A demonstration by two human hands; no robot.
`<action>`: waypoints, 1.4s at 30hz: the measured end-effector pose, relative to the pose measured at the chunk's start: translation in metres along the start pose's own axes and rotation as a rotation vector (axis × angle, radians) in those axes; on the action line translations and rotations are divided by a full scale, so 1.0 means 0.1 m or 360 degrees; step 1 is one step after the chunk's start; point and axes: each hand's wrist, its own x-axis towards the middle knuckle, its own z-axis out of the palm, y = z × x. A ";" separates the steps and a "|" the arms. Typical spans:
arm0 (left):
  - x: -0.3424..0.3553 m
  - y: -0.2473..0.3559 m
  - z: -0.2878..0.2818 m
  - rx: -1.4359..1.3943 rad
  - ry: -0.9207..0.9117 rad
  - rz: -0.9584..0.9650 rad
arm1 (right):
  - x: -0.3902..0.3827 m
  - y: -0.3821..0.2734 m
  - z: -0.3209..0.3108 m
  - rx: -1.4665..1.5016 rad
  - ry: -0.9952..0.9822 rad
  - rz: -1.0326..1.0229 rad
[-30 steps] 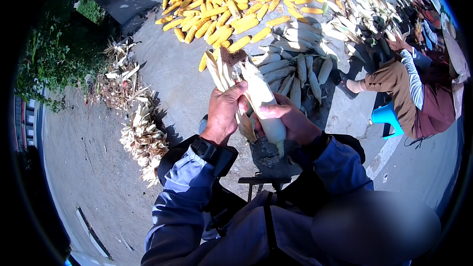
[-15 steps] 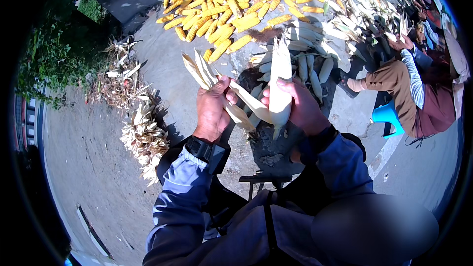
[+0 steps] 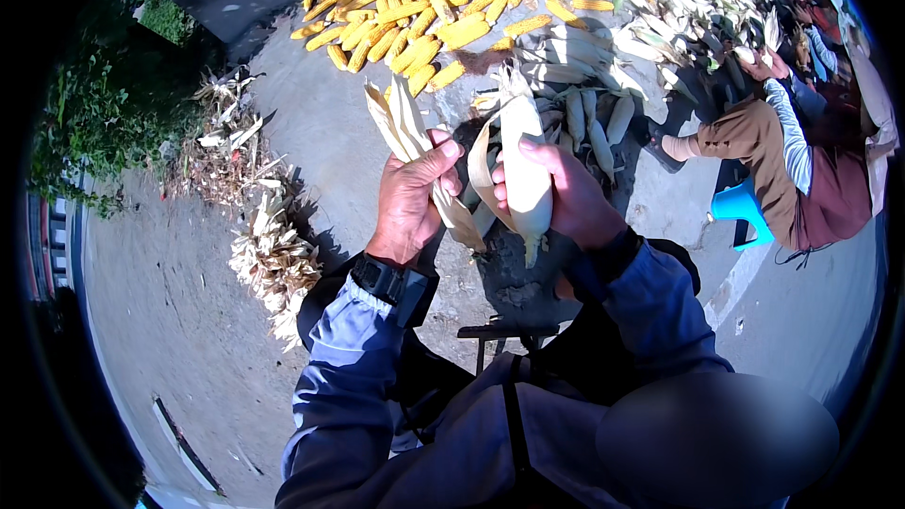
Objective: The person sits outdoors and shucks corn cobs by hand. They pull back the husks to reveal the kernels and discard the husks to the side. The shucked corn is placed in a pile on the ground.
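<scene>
My left hand [image 3: 408, 200] is closed on pulled-off pale husk leaves [image 3: 401, 123], which fan upward and trail below the thumb. My right hand [image 3: 568, 190] grips an upright ear of corn [image 3: 521, 118] in creamy husk, thumb across its front; one loose leaf curves down its left side. Behind the hands lies a pile of unhusked ears [image 3: 599, 141] in partial shade, with husked yellow cobs [image 3: 405, 9] heaped beyond on the concrete.
Discarded husks [image 3: 273, 264] lie along the left beside green plants [image 3: 94, 123]. At right a co-worker [image 3: 754, 160] sits near a blue plastic stool [image 3: 740, 212], handling corn, with others behind. A dark seat frame [image 3: 504, 330] shows between my legs.
Both hands have risen slightly and moved apart since a second ago, separating the husk leaves in my left hand from the ear in my right, which now stands more upright.
</scene>
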 end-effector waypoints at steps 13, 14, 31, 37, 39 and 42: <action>0.01 -0.15 -0.06 0.0229 0.0144 -0.0186 | -0.03 -0.04 0.02 0.0057 -0.0134 -0.0062; 0.00 -0.15 -0.05 0.0254 0.0166 -0.0238 | -0.02 -0.03 0.02 0.0070 -0.0169 -0.0066; -0.06 -0.24 0.11 0.0205 -0.0071 -0.0286 | 0.04 0.00 -0.03 -0.0054 -0.0066 -0.0045; -0.07 -0.24 0.12 0.0185 -0.0261 -0.0273 | 0.00 -0.05 0.04 -0.0030 -0.0077 -0.0037; -0.09 -0.25 0.12 0.0176 -0.0372 -0.0274 | -0.02 -0.05 0.05 -0.0061 -0.0058 -0.0028; -0.03 -0.36 0.05 0.0103 -0.0160 -0.0275 | -0.01 -0.02 0.06 -0.0090 -0.0121 -0.0031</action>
